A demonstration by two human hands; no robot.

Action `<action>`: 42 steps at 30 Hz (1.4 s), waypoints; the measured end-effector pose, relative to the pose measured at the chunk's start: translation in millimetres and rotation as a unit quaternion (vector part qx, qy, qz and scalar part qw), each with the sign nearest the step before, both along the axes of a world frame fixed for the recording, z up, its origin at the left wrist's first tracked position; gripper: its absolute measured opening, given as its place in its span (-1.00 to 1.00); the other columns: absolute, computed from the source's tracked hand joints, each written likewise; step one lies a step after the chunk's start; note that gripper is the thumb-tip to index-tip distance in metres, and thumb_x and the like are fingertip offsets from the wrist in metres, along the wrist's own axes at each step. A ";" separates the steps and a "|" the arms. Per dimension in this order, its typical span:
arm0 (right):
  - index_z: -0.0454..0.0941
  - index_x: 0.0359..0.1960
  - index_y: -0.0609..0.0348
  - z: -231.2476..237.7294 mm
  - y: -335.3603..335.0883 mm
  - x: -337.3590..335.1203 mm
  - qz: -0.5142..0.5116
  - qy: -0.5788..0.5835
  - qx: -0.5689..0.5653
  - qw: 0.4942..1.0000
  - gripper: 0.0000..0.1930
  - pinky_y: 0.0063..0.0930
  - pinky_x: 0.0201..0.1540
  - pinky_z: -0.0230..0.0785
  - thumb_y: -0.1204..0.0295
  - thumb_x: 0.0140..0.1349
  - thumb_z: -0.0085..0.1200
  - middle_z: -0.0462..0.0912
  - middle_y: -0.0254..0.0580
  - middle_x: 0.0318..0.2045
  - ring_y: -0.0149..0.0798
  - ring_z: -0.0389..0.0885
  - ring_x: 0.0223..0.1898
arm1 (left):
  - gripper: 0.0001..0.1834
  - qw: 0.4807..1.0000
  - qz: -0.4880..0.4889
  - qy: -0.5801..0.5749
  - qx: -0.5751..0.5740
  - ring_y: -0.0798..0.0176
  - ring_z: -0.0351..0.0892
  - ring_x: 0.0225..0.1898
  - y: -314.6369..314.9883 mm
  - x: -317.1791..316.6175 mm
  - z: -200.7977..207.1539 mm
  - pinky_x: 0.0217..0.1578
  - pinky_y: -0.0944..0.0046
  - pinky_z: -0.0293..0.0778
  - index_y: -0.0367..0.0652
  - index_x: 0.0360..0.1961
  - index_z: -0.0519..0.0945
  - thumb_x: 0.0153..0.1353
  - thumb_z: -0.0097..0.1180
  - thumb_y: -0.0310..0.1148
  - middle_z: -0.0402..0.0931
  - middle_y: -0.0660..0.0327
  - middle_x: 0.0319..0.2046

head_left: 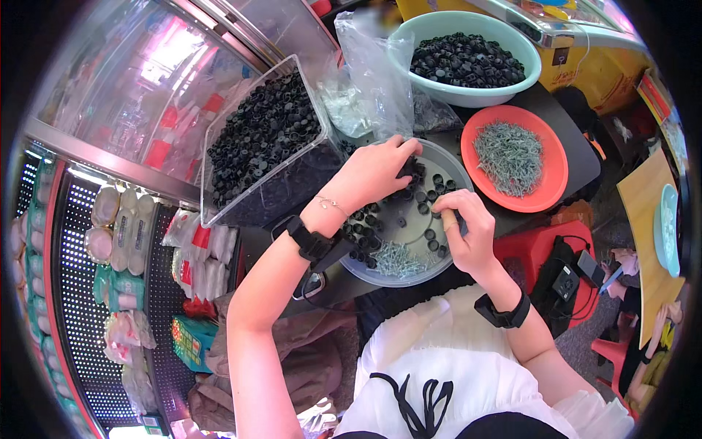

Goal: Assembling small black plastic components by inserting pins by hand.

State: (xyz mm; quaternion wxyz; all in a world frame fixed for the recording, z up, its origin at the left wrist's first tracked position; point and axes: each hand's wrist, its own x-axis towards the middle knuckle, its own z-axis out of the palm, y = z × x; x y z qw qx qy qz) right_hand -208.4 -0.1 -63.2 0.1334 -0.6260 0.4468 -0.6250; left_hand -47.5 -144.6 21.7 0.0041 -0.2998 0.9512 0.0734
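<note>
A round, shallow pale tray (354, 269) lies in front of me with small black plastic caps (365, 228) and a heap of silver screws (401, 259) in it. My left hand (376, 170) reaches over the tray's far side, at a pile of caps. Its thumb and fingers are apart, and no held thing shows between them. Above the tray's right side, my right hand (468, 230) is closed in a pinch, with a tan wrap on one digit. Whatever sits between its fingertips is too small to make out. Several loose caps lie just beside those fingertips.
A clear bin (265, 181) full of black caps stands left of the tray. Behind are a pale green basin (532, 62) of caps and a clear plastic bag (376, 73). An orange plate (557, 172) of screws is at the right, above a red stool (537, 245) with black devices.
</note>
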 end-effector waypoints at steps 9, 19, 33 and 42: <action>0.56 -0.31 0.25 0.2 -1.1 0.1 -0.005 0.005 0.000 1.000 -0.80 -0.25 -0.15 0.38 0.67 -0.01 0.02 0.63 -0.09 -0.35 0.01 0.60 -0.27 | -0.57 0.994 -0.030 0.107 -0.006 -0.07 0.66 -0.11 4.8 -4.6 9.0 -0.12 0.01 0.58 -0.11 0.07 0.51 0.29 0.23 -0.12 0.58 0.06 -0.14; 0.58 -0.31 0.23 4.3 0.0 4.9 -0.007 0.000 0.000 1.000 -0.82 -0.26 -0.14 0.40 0.71 0.04 0.06 0.64 -0.08 -0.35 0.00 0.60 -0.27 | -0.75 0.976 -0.015 0.187 -0.115 0.03 0.66 -0.44 13.8 0.4 21.4 -0.41 0.13 0.53 -0.10 -0.29 0.62 0.30 0.24 -0.14 0.64 0.14 -0.49; 0.58 -0.32 0.23 2.5 -0.3 3.1 -0.012 0.005 0.003 1.000 -0.80 -0.27 -0.14 0.40 0.71 0.01 0.02 0.65 -0.08 -0.34 -0.01 0.60 -0.26 | 0.03 0.837 0.508 0.184 0.085 -0.10 0.09 0.51 -147.8 266.5 74.7 0.46 0.01 0.06 -0.12 0.53 0.16 0.22 0.09 0.33 0.13 -0.19 0.48; 0.56 -0.32 0.23 3.1 -0.8 2.2 -0.009 0.005 -0.009 1.000 -0.81 -0.29 -0.15 0.38 0.70 0.02 0.03 0.65 -0.10 -0.35 -0.03 0.60 -0.29 | 0.16 0.841 0.519 0.055 0.143 -0.17 -0.13 0.56 -117.7 201.4 77.5 0.43 -0.27 -0.03 0.06 0.55 0.10 0.06 0.15 0.48 -0.14 -0.15 0.53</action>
